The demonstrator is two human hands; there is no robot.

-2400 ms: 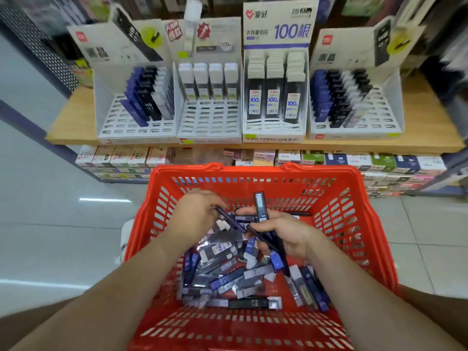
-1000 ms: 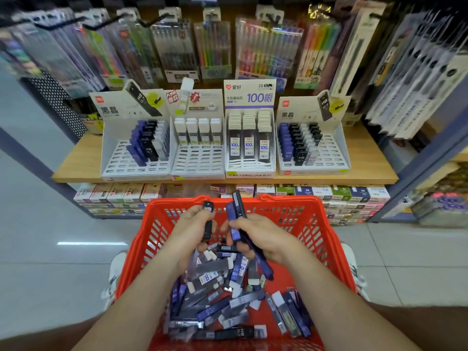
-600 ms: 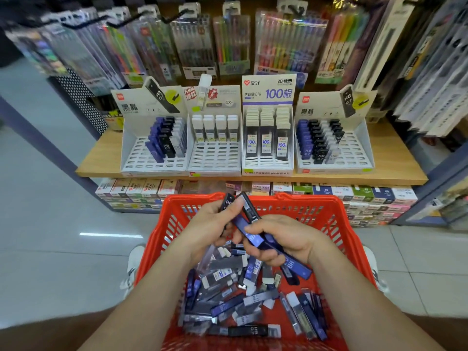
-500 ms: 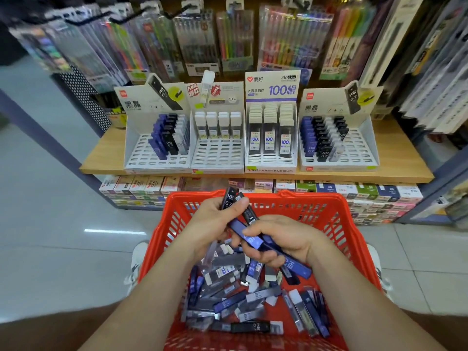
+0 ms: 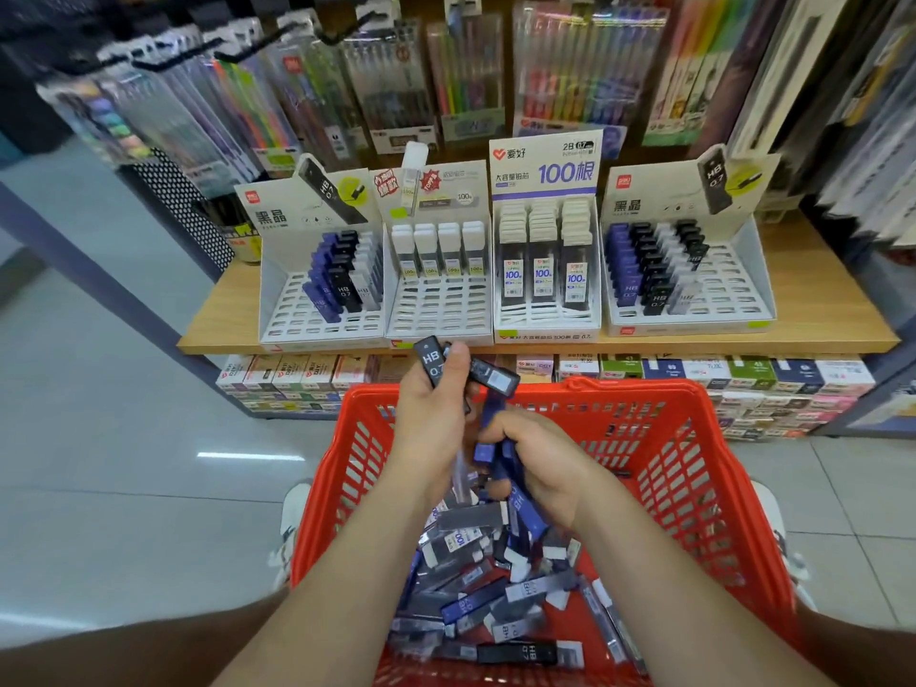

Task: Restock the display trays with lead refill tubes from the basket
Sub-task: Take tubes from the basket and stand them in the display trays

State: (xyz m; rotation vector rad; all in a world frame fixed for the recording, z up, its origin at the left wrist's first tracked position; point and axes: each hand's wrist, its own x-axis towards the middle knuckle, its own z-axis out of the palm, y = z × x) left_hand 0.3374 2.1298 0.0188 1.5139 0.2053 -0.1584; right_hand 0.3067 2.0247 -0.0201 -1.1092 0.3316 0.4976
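A red plastic basket (image 5: 704,493) in front of me holds several loose lead refill tubes (image 5: 500,602), blue, black and grey. My left hand (image 5: 431,428) pinches black HB 0.7 tubes (image 5: 432,361) raised above the basket's far rim. Just right of it, my right hand (image 5: 540,468) grips a bundle of blue tubes (image 5: 495,438) over the basket. On the wooden shelf (image 5: 228,309) stand several white display trays: the left tray (image 5: 297,319), a second tray (image 5: 436,319), a third tray (image 5: 545,319) and the right tray (image 5: 733,300), each partly filled.
Packs of pens hang on hooks (image 5: 386,86) above the shelf. Small boxed stock (image 5: 297,379) lines the lower shelf behind the basket. Grey tiled floor (image 5: 124,463) lies to the left. A blue shelf post (image 5: 99,300) slants at the left.
My left hand has lifted the black tubes up out of the basket toward the shelf. The right hand keeps its blue bundle. The view has tilted up from the basket, taking in the hanging pens.
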